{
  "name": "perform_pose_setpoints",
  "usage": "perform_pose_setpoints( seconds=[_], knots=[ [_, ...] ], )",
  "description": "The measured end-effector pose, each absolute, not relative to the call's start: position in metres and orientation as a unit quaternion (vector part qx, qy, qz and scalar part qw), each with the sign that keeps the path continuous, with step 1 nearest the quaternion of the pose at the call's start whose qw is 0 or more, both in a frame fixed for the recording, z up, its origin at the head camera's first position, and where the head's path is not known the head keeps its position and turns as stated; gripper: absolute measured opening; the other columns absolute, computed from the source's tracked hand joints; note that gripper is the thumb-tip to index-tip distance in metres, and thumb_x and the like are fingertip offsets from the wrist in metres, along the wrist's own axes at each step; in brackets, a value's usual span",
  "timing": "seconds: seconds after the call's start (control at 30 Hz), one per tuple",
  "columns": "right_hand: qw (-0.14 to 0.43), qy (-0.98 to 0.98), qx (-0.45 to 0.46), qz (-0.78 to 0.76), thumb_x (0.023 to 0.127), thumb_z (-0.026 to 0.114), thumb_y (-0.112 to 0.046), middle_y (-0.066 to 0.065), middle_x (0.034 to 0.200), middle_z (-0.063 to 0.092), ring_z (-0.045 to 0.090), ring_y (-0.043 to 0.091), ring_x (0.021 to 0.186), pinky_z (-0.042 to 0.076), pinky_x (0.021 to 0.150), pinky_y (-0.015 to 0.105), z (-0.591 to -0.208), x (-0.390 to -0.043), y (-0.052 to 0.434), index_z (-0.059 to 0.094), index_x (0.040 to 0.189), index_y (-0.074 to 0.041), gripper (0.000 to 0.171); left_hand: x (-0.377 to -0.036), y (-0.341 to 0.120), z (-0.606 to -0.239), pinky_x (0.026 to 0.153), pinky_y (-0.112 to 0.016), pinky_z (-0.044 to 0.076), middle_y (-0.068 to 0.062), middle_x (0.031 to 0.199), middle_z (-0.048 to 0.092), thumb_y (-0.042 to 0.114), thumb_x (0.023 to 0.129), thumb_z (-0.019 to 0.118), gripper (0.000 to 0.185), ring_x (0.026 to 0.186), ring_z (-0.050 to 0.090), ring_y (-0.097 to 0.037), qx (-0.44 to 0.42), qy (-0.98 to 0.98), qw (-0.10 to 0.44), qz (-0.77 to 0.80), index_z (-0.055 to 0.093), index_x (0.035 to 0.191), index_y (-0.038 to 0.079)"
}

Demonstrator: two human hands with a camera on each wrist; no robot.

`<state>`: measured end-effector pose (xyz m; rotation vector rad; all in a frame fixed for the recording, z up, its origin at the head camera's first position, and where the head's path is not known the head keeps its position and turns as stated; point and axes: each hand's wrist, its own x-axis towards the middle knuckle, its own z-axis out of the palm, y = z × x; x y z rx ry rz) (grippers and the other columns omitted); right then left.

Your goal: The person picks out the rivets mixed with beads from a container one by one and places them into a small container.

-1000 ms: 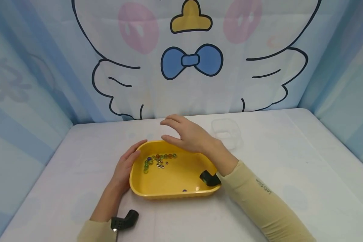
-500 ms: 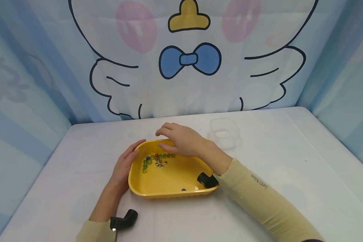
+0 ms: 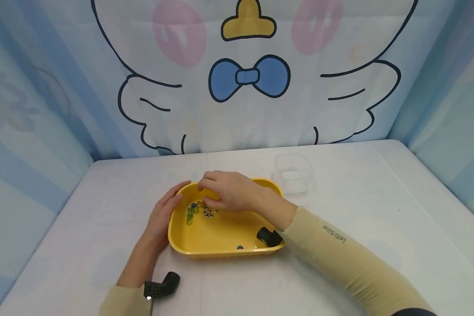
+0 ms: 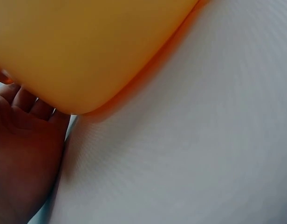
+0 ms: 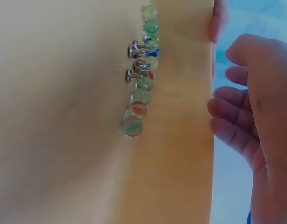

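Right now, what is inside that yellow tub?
The yellow tub holds a row of glass marbles and small metal bits. One more marble lies near the front wall. The right hand covers some of the row.

The left hand (image 3: 162, 215) lies low with its palm turned inward and its fingers straight and together, the fingertips pointing forward and slightly up; its forearm runs back toward the body in a beige sleeve. The right hand (image 3: 227, 193) reaches across in front of it, palm down, wrist slightly bent, fingers (image 5: 232, 123) loosely curled downward and holding nothing, the sleeved right forearm angling back to the right.
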<state>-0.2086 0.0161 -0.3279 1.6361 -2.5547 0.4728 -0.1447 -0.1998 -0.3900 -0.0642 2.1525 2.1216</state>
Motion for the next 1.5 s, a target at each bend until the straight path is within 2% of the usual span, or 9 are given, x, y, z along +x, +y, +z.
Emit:
perform_pose_setpoints(
  seconds=[0.4, 0.7, 1.0, 1.27, 1.5],
  knots=[
    [-0.038, -0.815, 0.553, 0.166, 0.099, 0.063, -0.021, 0.003, 0.115, 0.066, 0.057, 0.012, 0.091, 0.05, 0.086, 0.021, -0.332, -0.209, 0.014, 0.065, 0.123, -0.009, 0.026, -0.143, -0.199, -0.388, 0.109, -0.023, 0.037, 0.003, 0.156, 0.039, 0.032, 0.11, 0.036, 0.046, 0.14, 0.038, -0.014, -0.021, 0.718, 0.058, 0.693, 0.042, 0.154, 0.021],
    [-0.084, -0.817, 0.547, 0.162, 0.097, 0.067, -0.019, 0.001, 0.11, 0.066, 0.057, 0.013, 0.09, 0.048, 0.086, 0.02, -0.336, -0.21, 0.013, 0.065, 0.121, -0.009, 0.026, -0.143, -0.198, -0.387, 0.11, -0.023, 0.037, 0.003, 0.157, 0.039, 0.031, 0.11, 0.037, 0.045, 0.14, 0.038, -0.014, -0.021, 0.722, 0.058, 0.69, 0.042, 0.154, 0.022],
    [-0.124, -0.82, 0.537, 0.153, 0.094, 0.069, -0.015, -0.003, 0.1, 0.063, 0.054, 0.01, 0.087, 0.046, 0.08, 0.02, -0.341, -0.212, 0.014, 0.067, 0.115, -0.012, 0.021, -0.143, -0.197, -0.387, 0.11, -0.025, 0.037, 0.004, 0.156, 0.039, 0.032, 0.11, 0.037, 0.045, 0.139, 0.039, -0.014, -0.027, 0.724, 0.06, 0.687, 0.043, 0.154, 0.023],
    [-0.142, -0.813, 0.544, 0.148, 0.094, 0.07, -0.013, -0.003, 0.095, 0.062, 0.053, 0.01, 0.087, 0.046, 0.078, 0.02, -0.343, -0.215, 0.015, 0.067, 0.109, -0.013, 0.016, -0.144, -0.196, -0.387, 0.11, -0.024, 0.037, 0.003, 0.155, 0.04, 0.031, 0.11, 0.036, 0.045, 0.139, 0.039, -0.015, -0.023, 0.726, 0.058, 0.684, 0.042, 0.154, 0.021],
    [-0.152, -0.803, 0.557, 0.144, 0.096, 0.069, -0.014, -0.005, 0.095, 0.061, 0.054, 0.01, 0.087, 0.046, 0.079, 0.018, -0.346, -0.216, 0.013, 0.069, 0.11, -0.014, 0.014, -0.142, -0.195, -0.385, 0.112, -0.027, 0.036, 0.003, 0.156, 0.039, 0.031, 0.11, 0.036, 0.045, 0.139, 0.039, -0.014, -0.031, 0.726, 0.06, 0.684, 0.042, 0.154, 0.022]
  ],
)
